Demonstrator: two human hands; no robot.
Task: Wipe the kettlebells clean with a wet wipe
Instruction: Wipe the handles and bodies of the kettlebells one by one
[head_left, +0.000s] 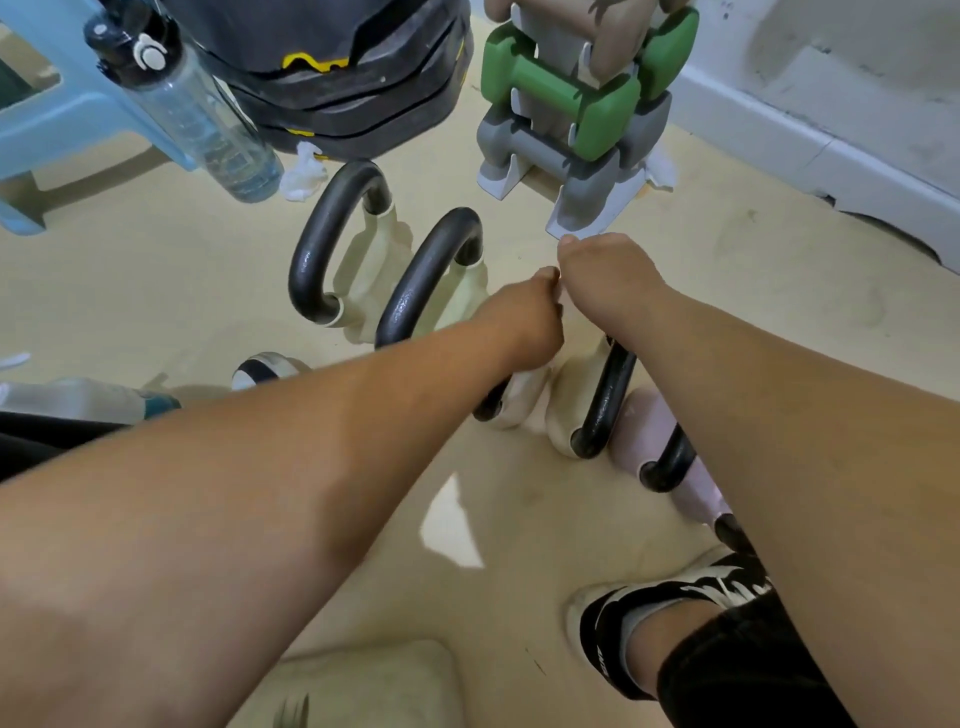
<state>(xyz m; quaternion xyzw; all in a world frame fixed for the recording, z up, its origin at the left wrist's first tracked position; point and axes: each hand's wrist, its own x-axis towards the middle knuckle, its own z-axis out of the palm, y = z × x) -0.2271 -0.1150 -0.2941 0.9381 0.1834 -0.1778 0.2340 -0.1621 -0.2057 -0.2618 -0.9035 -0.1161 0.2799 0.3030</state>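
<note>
Little of the grip can be seen. The left hand (524, 312) and the right hand (608, 275) are both viewed from the back, with the fingers curled down and away from the camera. It cannot be told whether a wipe or anything else is held.

The cream kettlebell (571, 410) directly below the hands is largely covered by them; only its lower body and part of its black handle are shown. Just to its right, a pink kettlebell (649, 431) is crossed by the right forearm. A further kettlebell (265, 366) at the left appears only as a sliver above the left forearm. Two more cream kettlebells, the far one (332, 239) and the nearer one (431, 270), are seen almost whole (the nearer one's base is hidden by the left wrist).

The far side is closed off by a dumbbell rack (576, 218), a black weight stack (353, 78), a water bottle (197, 109) and a blue stool (62, 119). A crumpled white wad (304, 174) lies by the bottle. Bare floor (753, 270) is left open to the right, up to the white wall base (831, 150), and also between the forearms.

Both arms are stretched forward and converge, and the two hands touch each other. The right hand lies close to the rack's foot.
</note>
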